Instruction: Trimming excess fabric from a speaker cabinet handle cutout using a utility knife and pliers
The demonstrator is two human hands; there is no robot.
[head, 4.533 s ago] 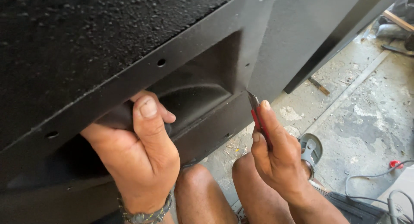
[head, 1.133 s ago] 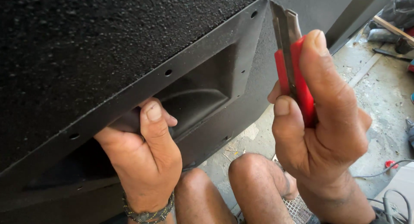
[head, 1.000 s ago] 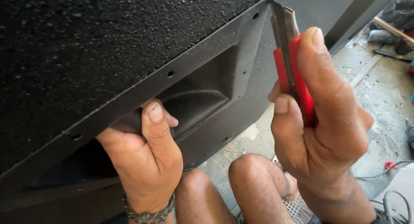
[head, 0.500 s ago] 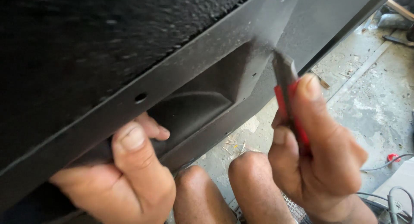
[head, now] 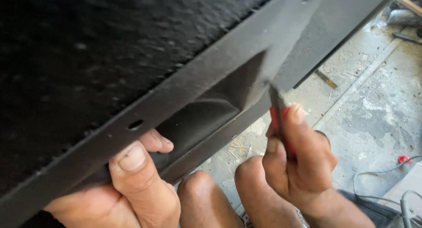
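Black panel with recessed pocket, left hand gripping it, right hand clasping red knife

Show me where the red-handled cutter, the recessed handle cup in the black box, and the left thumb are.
red-handled cutter point(head: 278, 118), head view, on the red grip just above the fingers.
recessed handle cup point(head: 211, 118), head view, on its inner sloped wall.
left thumb point(head: 132, 160), head view, on the thumbnail, pressed against the frame.
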